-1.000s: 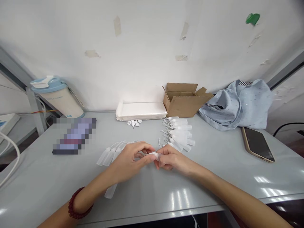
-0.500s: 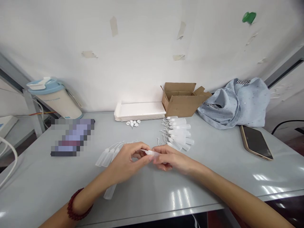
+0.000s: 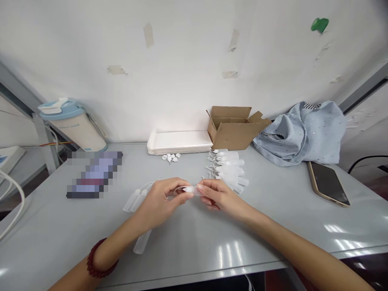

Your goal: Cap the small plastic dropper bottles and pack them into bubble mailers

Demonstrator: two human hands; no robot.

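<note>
Between my hands is a small translucent plastic tube [image 3: 196, 191] with a white cap and a thin curved tail. My left hand [image 3: 160, 202] pinches it at the cap end, the tail looping inside the fingers. The thumb and fingers of my right hand [image 3: 220, 195] are closed on the tube's body. Several similar capped tubes [image 3: 133, 200] lie beside my left hand, partly hidden by it. Under my left wrist, a further translucent tube [image 3: 142, 242] shows only in part. Beyond my right hand is a pile of capped tubes [image 3: 230, 169].
Loose white caps [image 3: 171, 157] lie before a stack of white trays [image 3: 182, 139]. An open cardboard box [image 3: 233, 135] stands by the wall. To the right are a blue cloth bag [image 3: 303, 135] and a phone [image 3: 329, 184]; to the left, a tumbler [image 3: 75, 127] and a pixelated flat item [image 3: 95, 176].
My right hand has shifted slightly along the tube, away from the cap, so more of the tube shows. The tail's loop is now clearer in my left hand. The view has moved slightly.
</note>
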